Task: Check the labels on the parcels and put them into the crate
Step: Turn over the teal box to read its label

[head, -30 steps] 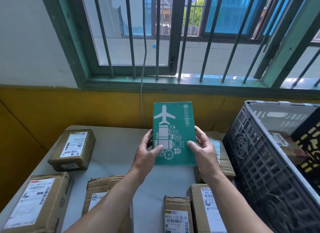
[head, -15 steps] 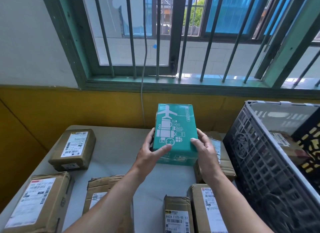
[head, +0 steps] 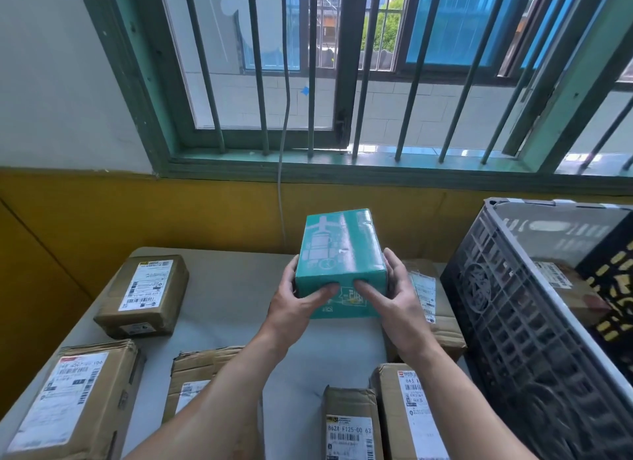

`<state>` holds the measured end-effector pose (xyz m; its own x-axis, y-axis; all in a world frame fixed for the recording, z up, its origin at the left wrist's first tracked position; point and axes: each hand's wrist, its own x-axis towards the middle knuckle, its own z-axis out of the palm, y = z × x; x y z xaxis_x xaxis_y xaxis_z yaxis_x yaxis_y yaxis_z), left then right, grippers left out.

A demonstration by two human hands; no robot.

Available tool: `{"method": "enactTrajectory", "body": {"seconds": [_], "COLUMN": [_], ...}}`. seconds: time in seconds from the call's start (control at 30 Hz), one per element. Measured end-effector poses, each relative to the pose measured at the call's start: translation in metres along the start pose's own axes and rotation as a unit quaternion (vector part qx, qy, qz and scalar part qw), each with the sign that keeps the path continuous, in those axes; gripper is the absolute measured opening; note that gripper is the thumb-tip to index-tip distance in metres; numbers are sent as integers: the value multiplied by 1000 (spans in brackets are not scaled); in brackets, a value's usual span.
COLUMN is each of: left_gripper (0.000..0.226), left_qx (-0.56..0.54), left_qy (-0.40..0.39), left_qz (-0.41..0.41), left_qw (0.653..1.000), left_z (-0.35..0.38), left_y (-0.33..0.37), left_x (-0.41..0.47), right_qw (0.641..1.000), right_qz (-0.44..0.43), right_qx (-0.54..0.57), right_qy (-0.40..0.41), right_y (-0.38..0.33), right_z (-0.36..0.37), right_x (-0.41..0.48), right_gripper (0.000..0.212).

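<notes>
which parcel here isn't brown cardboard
The teal green box printed with a white aeroplane, gripped between the left hand and right hand above the grey table. The other parcels are brown cardboard with white labels.

Light: daylight admitted through the window [head: 342, 82], upper frame | Glare: sheen seen on green box [head: 342, 250] top | Edges: lines bowed by wide lens | Lower right: slightly blurred
</notes>
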<state>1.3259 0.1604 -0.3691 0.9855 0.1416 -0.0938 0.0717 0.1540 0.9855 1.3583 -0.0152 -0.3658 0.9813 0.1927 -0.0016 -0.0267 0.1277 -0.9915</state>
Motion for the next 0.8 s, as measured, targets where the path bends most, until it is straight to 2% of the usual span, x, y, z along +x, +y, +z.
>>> {"method": "enactTrajectory", "body": {"seconds": [0.1, 0.27, 0.43, 0.57, 0.63, 0.73, 0.8], "left_gripper": [83, 76, 79, 87, 82, 94, 83], "left_qx": [-8, -31, -19, -2, 14, 41, 38], "left_qy": [17, 4, -14, -29, -25, -35, -46], "left_qz": [-6, -27, -30, -38, -45, -55, -61], "left_qw": [1000, 999, 999, 999, 999, 997, 996], "left_z": [-3, -1, -3, -1, -1, 0, 3], "left_y": [-4, -7, -12, -12, -12, -10, -5], "left_x": [2, 0, 7, 8, 10, 14, 14], "right_qw": [999, 993, 999, 998, 996, 987, 972], "right_qz": [-21, -28, -10, -20, -29, -42, -39], "right_qx": [-27, -105, -32, -33, -66, -144, -224], "right_qy": [31, 39, 24, 43, 55, 62, 61], "right_y": [2, 0, 4, 3, 3, 2, 2], "right_z": [2, 2, 0, 1, 1, 2, 4], "right_x": [3, 2, 5, 3, 3, 1, -1], "right_gripper": [78, 79, 64, 68, 76, 77, 75]}}
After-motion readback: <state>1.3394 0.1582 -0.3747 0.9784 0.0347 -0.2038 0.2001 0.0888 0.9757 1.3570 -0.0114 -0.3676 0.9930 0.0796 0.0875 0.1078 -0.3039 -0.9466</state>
